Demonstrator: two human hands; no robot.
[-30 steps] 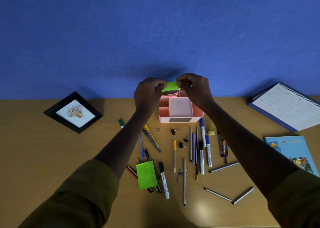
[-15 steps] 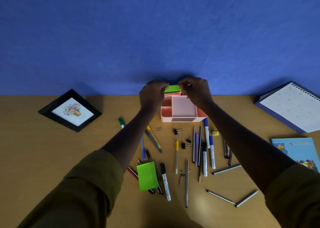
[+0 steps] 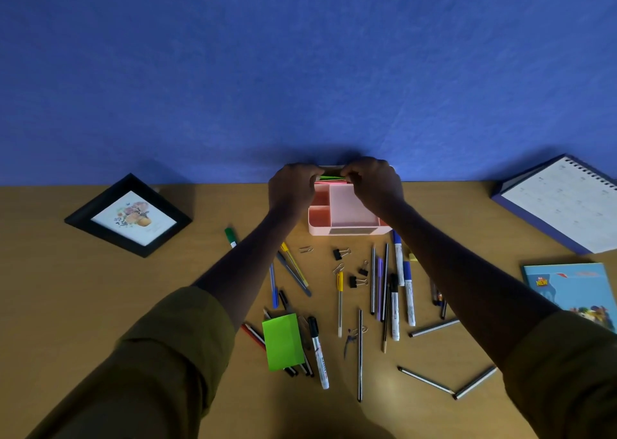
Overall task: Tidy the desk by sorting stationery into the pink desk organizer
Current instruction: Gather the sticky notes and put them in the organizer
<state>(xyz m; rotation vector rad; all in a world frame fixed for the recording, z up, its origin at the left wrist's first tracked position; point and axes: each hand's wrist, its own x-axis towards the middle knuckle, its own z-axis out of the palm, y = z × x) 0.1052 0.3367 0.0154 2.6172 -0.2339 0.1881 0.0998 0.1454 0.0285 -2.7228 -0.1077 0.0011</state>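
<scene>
Desk (image 3: 100, 305) matt wood; organizer (image 3: 350, 230) smooth pink plastic; binder clips (image 3: 340, 253) black metal.

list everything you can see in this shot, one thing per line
pink plastic desk organizer: 1, pink, far centre, by wall
thin green sticky-note pad: 1, green, over organizer's back compartment
pink paper notes: 1 stack, pink, in that back compartment
thick green sticky-note block: 1, green, near side, atop pens
loose pens, markers and pencils: many, mixed colours, scattered before organizer
black binder clips: 3, black, among pens
metal paper clips: at least 2, silver, beside binder clips
black picture frame: 1, black, left
spiral desk calendar: 1, white and blue, far right
light blue booklet: 1, blue, right edge
left hand: 1, pinches thin pad's left end
right hand: 1, pinches its right end
</scene>
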